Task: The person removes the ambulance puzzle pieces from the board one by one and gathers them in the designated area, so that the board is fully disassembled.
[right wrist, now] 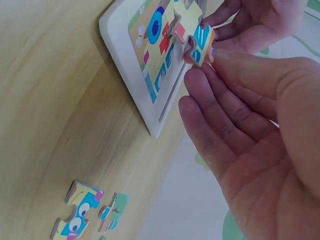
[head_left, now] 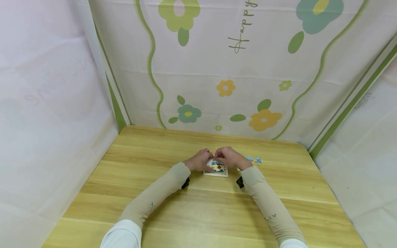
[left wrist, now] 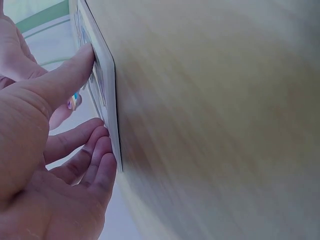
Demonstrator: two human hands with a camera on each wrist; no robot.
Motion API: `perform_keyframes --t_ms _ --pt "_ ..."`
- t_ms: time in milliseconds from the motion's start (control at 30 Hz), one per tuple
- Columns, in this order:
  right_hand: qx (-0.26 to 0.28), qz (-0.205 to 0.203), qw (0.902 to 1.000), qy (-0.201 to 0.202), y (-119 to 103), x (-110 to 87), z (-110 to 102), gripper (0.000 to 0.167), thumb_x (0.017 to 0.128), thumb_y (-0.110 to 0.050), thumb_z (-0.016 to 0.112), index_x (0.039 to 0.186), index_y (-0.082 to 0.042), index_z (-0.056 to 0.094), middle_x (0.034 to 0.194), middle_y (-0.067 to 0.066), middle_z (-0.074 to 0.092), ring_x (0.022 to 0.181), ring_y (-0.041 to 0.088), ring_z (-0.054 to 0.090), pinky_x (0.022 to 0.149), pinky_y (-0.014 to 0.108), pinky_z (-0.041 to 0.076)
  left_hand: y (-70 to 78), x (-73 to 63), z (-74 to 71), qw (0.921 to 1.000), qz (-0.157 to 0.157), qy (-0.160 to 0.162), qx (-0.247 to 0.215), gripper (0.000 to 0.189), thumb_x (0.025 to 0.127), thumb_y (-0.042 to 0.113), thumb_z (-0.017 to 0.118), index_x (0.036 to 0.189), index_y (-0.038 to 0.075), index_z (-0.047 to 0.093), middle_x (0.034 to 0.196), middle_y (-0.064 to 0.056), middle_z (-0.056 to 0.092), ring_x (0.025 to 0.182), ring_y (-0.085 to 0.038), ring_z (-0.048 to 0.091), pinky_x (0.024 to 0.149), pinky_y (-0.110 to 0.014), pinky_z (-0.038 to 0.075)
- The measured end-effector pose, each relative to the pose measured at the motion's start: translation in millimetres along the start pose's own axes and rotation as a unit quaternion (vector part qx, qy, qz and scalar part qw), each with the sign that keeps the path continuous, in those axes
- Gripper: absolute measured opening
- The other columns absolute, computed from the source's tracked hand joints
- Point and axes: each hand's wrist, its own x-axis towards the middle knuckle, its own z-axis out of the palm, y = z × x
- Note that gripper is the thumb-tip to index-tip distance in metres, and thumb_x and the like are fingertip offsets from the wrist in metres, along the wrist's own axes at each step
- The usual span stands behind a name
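A small jigsaw board (right wrist: 120, 47) with a white frame lies on the table, partly filled with colourful pieces, including a red cross and a blue wheel. My left hand (head_left: 199, 161) steadies it. In the left wrist view, the thumb (left wrist: 75, 70) presses on the board's face while the fingers curl against its edge. Over the board's far part, my right hand (head_left: 231, 157) pinches a puzzle piece (right wrist: 201, 44) between thumb and fingertips. That piece is blue and yellow and stands tilted above the filled area. Whether it touches the board, I cannot tell.
Loose puzzle pieces lie on the wooden table (head_left: 198, 213) to the right of the board, among them one with cartoon eyes (right wrist: 79, 212) and a green one (right wrist: 116, 211). A flower-printed cloth (head_left: 198, 69) rises behind the table, with white cloth walls on both sides.
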Motion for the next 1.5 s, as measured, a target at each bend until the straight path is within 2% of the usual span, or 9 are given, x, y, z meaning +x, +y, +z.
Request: perform_keyframes --t_ms 367,600,800,967,1200,1500 --pt "0.02 0.015 0.9996 0.012 2.0 -1.8 0.9 0.014 0.108 -0.01 0.06 0.108 -0.006 0.074 0.103 0.008 0.076 0.091 0.021 0.072 0.083 0.034 0.059 -0.7 -0.1 1.0 1.0 0.005 -0.002 -0.003 0.058 0.091 0.034 0.085 0.134 -0.001 0.066 0.124 -0.011 0.061 0.102 -0.018 0.052 0.086 -0.028 0.047" --pt "0.018 0.002 0.9997 0.014 2.7 -2.4 3.3 0.014 0.109 -0.007 0.057 0.106 -0.005 0.071 0.101 0.006 0.074 0.09 0.018 0.068 0.081 0.032 0.057 -1.0 0.7 1.3 1.0 0.003 -0.007 -0.002 0.058 0.092 0.035 0.084 0.135 -0.001 0.066 0.123 -0.011 0.06 0.1 -0.017 0.051 0.085 -0.027 0.046" --pt "0.022 0.011 0.9996 0.016 3.8 -4.8 6.3 0.015 0.11 -0.007 0.055 0.108 -0.006 0.069 0.1 0.005 0.073 0.085 0.016 0.065 0.079 0.031 0.055 -1.3 1.7 2.5 0.9999 0.007 -0.008 0.002 0.059 0.092 0.036 0.084 0.135 -0.001 0.066 0.125 -0.011 0.061 0.102 -0.017 0.051 0.086 -0.027 0.046" --pt "0.014 0.002 0.9994 0.03 4.8 -5.8 7.1 0.015 0.11 -0.01 0.055 0.107 -0.007 0.069 0.097 0.003 0.072 0.081 0.011 0.062 0.077 0.029 0.054 -0.3 1.2 1.8 0.9999 -0.002 -0.008 -0.006 0.061 0.093 0.035 0.084 0.137 -0.002 0.065 0.127 -0.012 0.06 0.106 -0.021 0.054 0.09 -0.03 0.049" --pt "0.032 0.005 0.9986 0.042 5.1 -12.5 2.3 0.016 0.11 -0.01 0.054 0.103 -0.006 0.069 0.094 0.009 0.072 0.074 0.015 0.061 0.072 0.03 0.052 -0.5 1.5 2.7 1.0 0.0 -0.003 -0.008 0.061 0.092 0.034 0.084 0.137 -0.004 0.064 0.132 -0.015 0.06 0.118 -0.026 0.056 0.105 -0.038 0.05" --pt "0.025 0.015 0.9981 0.054 11.3 -31.6 -12.8 0.014 0.11 -0.011 0.057 0.103 -0.006 0.068 0.095 0.01 0.072 0.074 0.013 0.058 0.072 0.031 0.051 1.0 0.8 1.8 0.9999 -0.004 -0.002 -0.013 0.062 0.092 0.032 0.085 0.137 -0.005 0.063 0.131 -0.015 0.059 0.114 -0.025 0.055 0.104 -0.039 0.049"
